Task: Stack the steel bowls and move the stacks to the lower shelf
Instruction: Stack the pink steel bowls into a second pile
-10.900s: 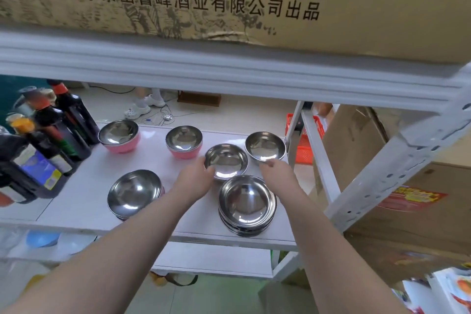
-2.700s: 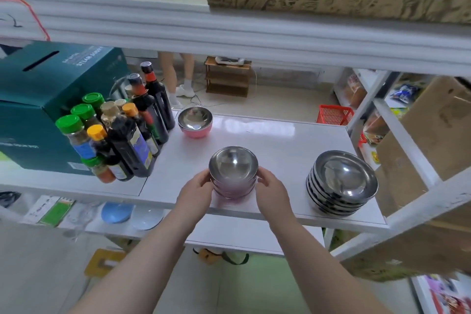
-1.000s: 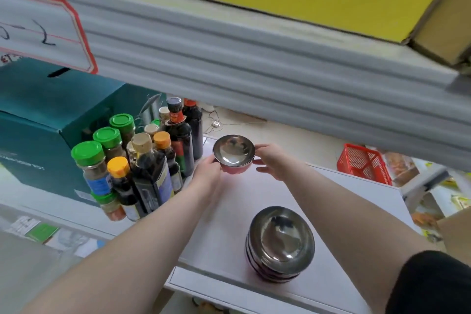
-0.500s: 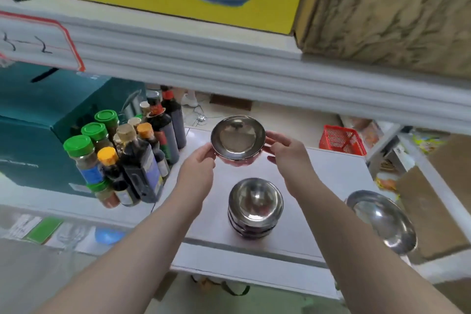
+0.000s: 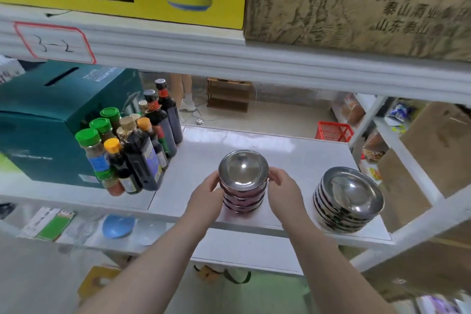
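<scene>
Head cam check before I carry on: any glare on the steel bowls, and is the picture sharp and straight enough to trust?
Head view: a bright glint sits in the top bowl of the pink-sided stack between the left hand and right hand; the all-steel stack mirrors its surroundings; the middle is fairly sharp, the lower edges and corners smear; wide-angle bowing curves the upper shelf edge; light is soft, shadows faint.

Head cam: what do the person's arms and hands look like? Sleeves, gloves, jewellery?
Both forearms are bare right down to the frame's bottom edge, with no sleeve in view. The left hand and right hand wear no gloves. No ring, watch, bracelet or marking shows on the visible parts; the palm sides are hidden.
</scene>
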